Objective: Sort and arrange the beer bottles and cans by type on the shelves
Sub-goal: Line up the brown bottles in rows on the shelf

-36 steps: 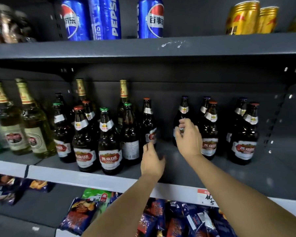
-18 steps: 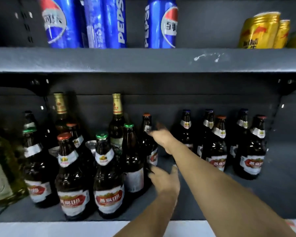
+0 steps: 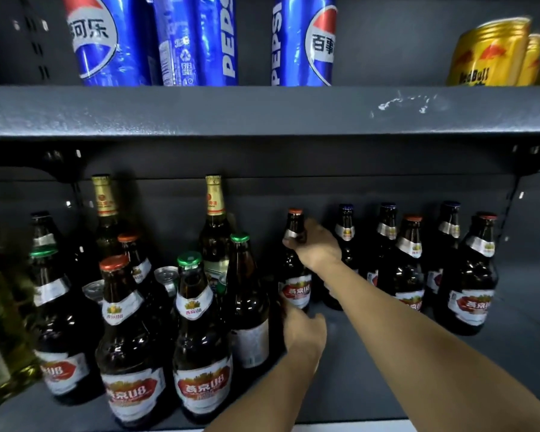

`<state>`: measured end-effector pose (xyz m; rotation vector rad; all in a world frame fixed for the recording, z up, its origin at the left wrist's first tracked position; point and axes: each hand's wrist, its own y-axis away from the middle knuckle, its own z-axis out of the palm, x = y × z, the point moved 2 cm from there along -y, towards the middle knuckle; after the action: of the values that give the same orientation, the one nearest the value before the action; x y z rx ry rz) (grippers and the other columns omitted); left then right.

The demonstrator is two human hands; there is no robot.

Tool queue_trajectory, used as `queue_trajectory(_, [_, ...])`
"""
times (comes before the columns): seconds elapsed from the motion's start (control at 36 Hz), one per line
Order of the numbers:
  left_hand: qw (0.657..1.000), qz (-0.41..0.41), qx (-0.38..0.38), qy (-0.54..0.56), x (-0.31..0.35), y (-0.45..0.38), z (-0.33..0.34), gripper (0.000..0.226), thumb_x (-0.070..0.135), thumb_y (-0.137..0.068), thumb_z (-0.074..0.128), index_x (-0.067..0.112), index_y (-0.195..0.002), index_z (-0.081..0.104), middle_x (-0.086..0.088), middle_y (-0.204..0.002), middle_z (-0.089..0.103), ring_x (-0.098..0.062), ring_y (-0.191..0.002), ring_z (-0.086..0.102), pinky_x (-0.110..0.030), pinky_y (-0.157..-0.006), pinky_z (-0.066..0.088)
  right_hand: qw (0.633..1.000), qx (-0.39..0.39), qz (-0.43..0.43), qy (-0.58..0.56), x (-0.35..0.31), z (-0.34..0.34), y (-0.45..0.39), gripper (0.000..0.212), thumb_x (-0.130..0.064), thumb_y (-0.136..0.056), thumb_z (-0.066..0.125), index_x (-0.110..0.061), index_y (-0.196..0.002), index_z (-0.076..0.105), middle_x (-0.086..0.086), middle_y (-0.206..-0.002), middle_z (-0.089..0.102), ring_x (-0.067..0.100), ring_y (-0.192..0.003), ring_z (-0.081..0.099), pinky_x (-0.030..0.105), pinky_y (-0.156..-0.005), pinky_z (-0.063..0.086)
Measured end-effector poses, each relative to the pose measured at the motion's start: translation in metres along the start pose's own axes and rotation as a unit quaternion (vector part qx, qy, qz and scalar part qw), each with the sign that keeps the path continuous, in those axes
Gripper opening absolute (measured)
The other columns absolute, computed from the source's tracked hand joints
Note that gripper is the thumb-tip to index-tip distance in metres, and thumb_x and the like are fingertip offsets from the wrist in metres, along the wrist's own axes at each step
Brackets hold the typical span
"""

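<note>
- The right hand [image 3: 317, 244] is gripping the neck of a dark brown beer bottle [image 3: 294, 266] at centre frame; its fingers are curling round the glass just below the orange-red cap.
- That bottle is standing upright on the grey lower shelf [image 3: 371, 378], showing a silver neck band and a red-and-white label.
- The left hand [image 3: 304, 330] is reaching toward the bottle's base, fingers relaxed and holding nothing; whether it is touching the glass cannot be told.
- At lower left, a cluster of similar bottles [image 3: 128, 338] is crowding together, mixing green and orange caps, with two gold-foiled taller bottles [image 3: 215, 219] behind.
- At right, a group of dark bottles [image 3: 412, 263] is standing in rows, blue-capped behind orange-capped.
- Along the top of the frame, blue Pepsi cans [image 3: 197, 39] and gold Red Bull cans [image 3: 487, 54] are sitting on the upper shelf [image 3: 262, 110].
</note>
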<state>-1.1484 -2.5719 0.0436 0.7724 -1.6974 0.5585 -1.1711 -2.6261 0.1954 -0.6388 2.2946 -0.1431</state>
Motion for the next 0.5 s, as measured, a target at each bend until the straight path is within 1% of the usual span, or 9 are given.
queue_trajectory(0.06, [1.0, -0.004, 0.0, 0.002, -0.001, -0.008, 0.002, 0.086, 0.018, -0.08, 0.063, 0.022, -0.152, 0.016, -0.006, -0.145, 0.044, -0.026, -0.13, 0.045, -0.042, -0.108, 0.04, 1.0, 0.014, 0.005, 0.006, 0.0, 0.002, -0.002, 0.045, -0.045, -0.087, 0.066, -0.014, -0.116, 0.05, 0.007, -0.11, 0.065, 0.03, -0.102, 0.063, 0.029, -0.069, 0.041])
queue_trajectory(0.14, [1.0, -0.007, -0.011, 0.009, -0.004, -0.017, 0.003, 0.098, 0.023, -0.077, 0.06, 0.033, -0.153, -0.001, -0.005, -0.148, 0.04, -0.028, -0.132, 0.042, -0.045, -0.108, 0.04, 0.999, 0.027, 0.012, 0.015, 0.0, 0.007, -0.007, 0.047, -0.046, -0.086, 0.067, -0.012, -0.114, 0.05, 0.009, -0.109, 0.066, 0.03, -0.101, 0.064, 0.029, -0.068, 0.043])
queue_trajectory(0.25, [1.0, -0.018, -0.023, 0.002, -0.019, -0.034, 0.01, 0.109, 0.032, -0.066, 0.054, 0.044, -0.146, -0.018, -0.003, -0.148, 0.04, -0.027, -0.13, 0.043, -0.046, -0.107, 0.041, 0.999, 0.033, 0.018, 0.033, -0.001, 0.01, -0.012, 0.053, -0.048, -0.086, 0.066, -0.009, -0.117, 0.047, 0.011, -0.111, 0.065, 0.031, -0.102, 0.064, 0.03, -0.067, 0.042])
queue_trajectory(0.28, [0.999, -0.022, -0.028, 0.003, -0.018, -0.033, 0.009, 0.11, 0.031, -0.066, 0.054, 0.044, -0.146, -0.02, -0.003, -0.149, 0.038, -0.027, -0.13, 0.043, -0.046, -0.107, 0.041, 0.999, 0.03, 0.018, 0.033, -0.001, 0.01, -0.012, 0.054, -0.047, -0.086, 0.066, -0.009, -0.118, 0.046, 0.011, -0.112, 0.065, 0.031, -0.103, 0.064, 0.03, -0.067, 0.042])
queue_trajectory(0.33, [0.999, -0.028, -0.044, 0.008, -0.008, -0.021, 0.004, 0.108, 0.022, -0.075, 0.057, 0.036, -0.149, -0.02, -0.003, -0.154, 0.031, -0.028, -0.134, 0.038, -0.045, -0.11, 0.037, 0.999, 0.027, 0.022, 0.025, -0.001, 0.011, -0.012, 0.054, -0.044, -0.087, 0.067, -0.008, -0.121, 0.045, 0.011, -0.115, 0.063, 0.031, -0.105, 0.063, 0.031, -0.068, 0.043])
queue_trajectory(0.39, [0.998, -0.026, -0.052, 0.014, -0.002, -0.015, 0.0, 0.101, 0.013, -0.084, 0.056, 0.029, -0.152, -0.017, -0.004, -0.157, 0.026, -0.027, -0.138, 0.033, -0.042, -0.113, 0.033, 0.999, 0.03, 0.019, -0.013, 0.0, 0.014, -0.009, 0.055, -0.039, -0.088, 0.066, -0.007, -0.126, 0.043, 0.013, -0.124, 0.057, 0.032, -0.111, 0.058, 0.034, -0.075, 0.046])
queue_trajectory(0.42, [0.998, -0.02, -0.051, 0.005, -0.001, -0.014, -0.001, 0.097, 0.013, -0.087, 0.055, 0.027, -0.152, -0.016, -0.005, -0.157, 0.027, -0.027, -0.139, 0.033, -0.041, -0.113, 0.033, 0.998, 0.052, 0.005, -0.027, 0.0, 0.016, -0.005, 0.056, -0.038, -0.089, 0.065, -0.007, -0.13, 0.042, 0.013, -0.129, 0.053, 0.032, -0.116, 0.054, 0.037, -0.082, 0.046])
queue_trajectory(0.44, [0.999, -0.014, -0.048, -0.004, 0.001, -0.011, -0.003, 0.094, 0.013, -0.089, 0.054, 0.025, -0.153, -0.014, -0.006, -0.156, 0.028, -0.027, -0.139, 0.034, -0.04, -0.113, 0.033, 0.995, 0.096, -0.021, -0.026, -0.001, 0.016, 0.002, 0.055, -0.038, -0.09, 0.062, -0.008, -0.132, 0.043, 0.013, -0.13, 0.051, 0.032, -0.119, 0.05, 0.038, -0.087, 0.045])
queue_trajectory(0.5, [0.999, 0.006, -0.034, -0.005, 0.001, -0.008, -0.005, 0.087, 0.014, -0.089, 0.054, 0.023, -0.154, -0.004, -0.005, -0.154, 0.031, -0.026, -0.138, 0.036, -0.04, -0.113, 0.034, 0.971, 0.214, -0.106, -0.028, -0.008, 0.012, 0.019, 0.047, -0.042, -0.093, 0.052, -0.009, -0.126, 0.053, 0.011, -0.12, 0.057, 0.03, -0.112, 0.052, 0.038, -0.087, 0.045])
